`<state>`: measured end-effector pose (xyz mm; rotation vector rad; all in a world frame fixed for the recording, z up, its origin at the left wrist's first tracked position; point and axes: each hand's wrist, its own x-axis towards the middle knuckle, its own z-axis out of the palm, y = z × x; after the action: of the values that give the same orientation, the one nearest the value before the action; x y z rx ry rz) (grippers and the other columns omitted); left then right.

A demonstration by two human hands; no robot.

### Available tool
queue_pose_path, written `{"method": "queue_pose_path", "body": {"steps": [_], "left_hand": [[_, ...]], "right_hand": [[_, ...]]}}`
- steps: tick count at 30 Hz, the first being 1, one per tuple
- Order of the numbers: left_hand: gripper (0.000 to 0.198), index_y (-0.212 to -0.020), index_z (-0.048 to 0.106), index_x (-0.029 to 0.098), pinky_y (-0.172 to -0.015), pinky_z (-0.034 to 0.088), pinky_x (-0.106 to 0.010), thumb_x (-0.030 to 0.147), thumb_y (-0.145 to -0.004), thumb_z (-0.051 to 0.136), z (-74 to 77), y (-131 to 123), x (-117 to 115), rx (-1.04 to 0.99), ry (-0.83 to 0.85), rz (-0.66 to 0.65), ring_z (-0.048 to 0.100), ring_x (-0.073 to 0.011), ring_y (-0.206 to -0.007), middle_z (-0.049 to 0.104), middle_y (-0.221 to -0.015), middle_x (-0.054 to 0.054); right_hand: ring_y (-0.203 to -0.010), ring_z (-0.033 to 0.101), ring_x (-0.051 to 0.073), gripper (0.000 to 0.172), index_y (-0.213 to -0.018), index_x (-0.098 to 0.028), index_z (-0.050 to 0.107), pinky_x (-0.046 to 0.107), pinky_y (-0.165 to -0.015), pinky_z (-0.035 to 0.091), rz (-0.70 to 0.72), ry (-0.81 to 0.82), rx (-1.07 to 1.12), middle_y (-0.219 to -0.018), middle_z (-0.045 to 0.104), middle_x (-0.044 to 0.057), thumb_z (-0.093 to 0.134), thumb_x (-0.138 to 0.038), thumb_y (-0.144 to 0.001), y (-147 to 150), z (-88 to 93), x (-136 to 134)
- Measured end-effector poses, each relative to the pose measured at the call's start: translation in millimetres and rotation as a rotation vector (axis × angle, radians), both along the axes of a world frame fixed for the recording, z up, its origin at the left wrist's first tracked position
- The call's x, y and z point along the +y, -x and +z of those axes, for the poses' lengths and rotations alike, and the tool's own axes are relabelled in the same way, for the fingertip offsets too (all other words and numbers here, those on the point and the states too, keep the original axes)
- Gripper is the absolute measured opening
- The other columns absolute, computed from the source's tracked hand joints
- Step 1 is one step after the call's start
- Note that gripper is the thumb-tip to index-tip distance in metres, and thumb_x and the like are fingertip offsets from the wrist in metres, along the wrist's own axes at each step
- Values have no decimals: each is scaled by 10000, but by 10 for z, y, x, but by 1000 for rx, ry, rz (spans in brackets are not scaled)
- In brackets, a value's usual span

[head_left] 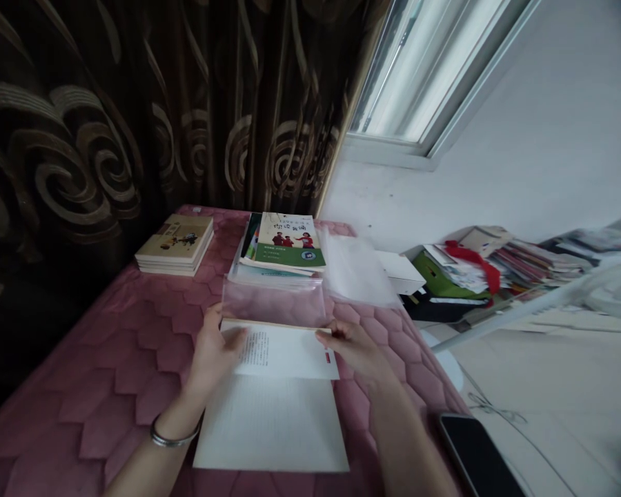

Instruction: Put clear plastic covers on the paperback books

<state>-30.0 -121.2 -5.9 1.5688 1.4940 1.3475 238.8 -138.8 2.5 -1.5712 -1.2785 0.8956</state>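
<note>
An open book (274,407) lies on the pink quilted table (129,373) in front of me, with its cover flap (284,348) folded up. My left hand (212,355) rests on the flap's left side, fingers flat on the printed page. My right hand (355,345) pinches the flap's right edge. A clear plastic sleeve (274,300) lies just beyond the book, touching its far edge.
A stack with a green book (287,245) on top and a second stack of tan books (176,243) sit at the table's far end. More clear plastic (357,273) lies to the right. A black phone (479,455) lies at the table's right edge. Cluttered papers (476,266) sit beyond, a dark curtain (134,103) behind.
</note>
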Motion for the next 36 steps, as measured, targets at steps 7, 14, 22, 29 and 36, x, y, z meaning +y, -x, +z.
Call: {"method": "queue_pose_path", "body": {"steps": [7, 14, 22, 29, 36], "left_hand": [[581, -1123, 475, 144, -787, 519, -350, 259, -608, 718, -31, 38, 82, -192, 225, 10, 678, -212, -845, 693, -937, -76], [500, -1062, 503, 154, -751, 532, -339, 225, -603, 688, 72, -19, 32, -180, 255, 28, 688, -207, -800, 700, -884, -52], [414, -1013, 516, 165, -789, 524, -363, 161, -621, 646, 101, -27, 35, -71, 232, 72, 678, -217, -834, 682, -877, -51], [517, -1263, 437, 132, -874, 486, -467, 207, -775, 590, 124, -83, -121, 423, 3, 177, 604, -302, -1061, 589, -1165, -161], [344, -1213, 578, 216, -1053, 369, -459, 140, -896, 471, 189, -425, -460, 875, -570, -305, 475, -246, -1268, 578, -1315, -90]], "right_hand": [[-474, 460, 126, 313, -515, -209, 494, 255, -495, 333, 38, 101, -37, -459, 505, -37, 601, -444, -692, 111, 104, 26], [-524, 502, 138, 291, -518, -208, 520, 259, -519, 348, 140, 153, -102, -518, 554, -23, 602, -424, -695, 42, 41, -13], [-401, 469, 121, 403, -652, -233, 448, 249, -402, 358, 43, 166, 206, -466, 520, -82, 772, -383, -465, 114, -54, 63], [-497, 498, 131, 388, -778, -182, 588, 252, -457, 363, 42, 100, 297, -536, 560, -39, 778, -375, -499, 95, -112, 115], [-559, 497, 121, 323, -720, -162, 650, 248, -535, 385, 104, 65, 258, -606, 586, -25, 764, -401, -534, 51, -165, 145]]}}
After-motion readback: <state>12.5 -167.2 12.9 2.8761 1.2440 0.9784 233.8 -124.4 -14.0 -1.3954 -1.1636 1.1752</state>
